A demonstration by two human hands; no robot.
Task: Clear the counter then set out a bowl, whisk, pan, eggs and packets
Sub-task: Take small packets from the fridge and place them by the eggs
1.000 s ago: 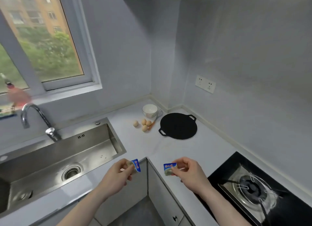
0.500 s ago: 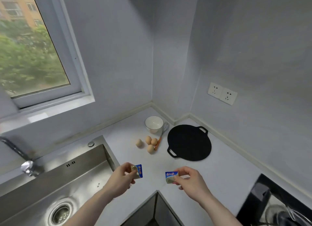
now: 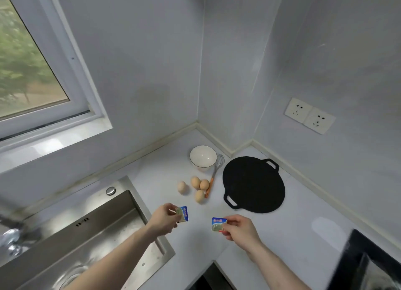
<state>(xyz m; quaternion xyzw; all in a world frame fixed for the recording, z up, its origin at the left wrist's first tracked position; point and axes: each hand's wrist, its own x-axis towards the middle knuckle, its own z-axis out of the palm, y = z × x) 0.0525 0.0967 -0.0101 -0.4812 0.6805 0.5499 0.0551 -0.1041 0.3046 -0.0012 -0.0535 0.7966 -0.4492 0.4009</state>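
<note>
Judging by the counter [image 3: 271, 229], you're nearly finished: bowl [image 3: 203, 156], whisk [image 3: 215, 173], pan [image 3: 253, 184] and eggs [image 3: 195, 187] are set out; only the packets remain, pinched in your left hand [image 3: 163, 219] and right hand [image 3: 239, 229] fingers above it.

Hands pinching a left packet [image 3: 183, 213] and right packet [image 3: 218, 224], eggs [image 3: 196, 187], pan [image 3: 253, 184] beyond

Red lettering sits on the blue band of each small packet, the left packet [image 3: 182, 213] and the right packet [image 3: 218, 224], too blurred to read.
</note>
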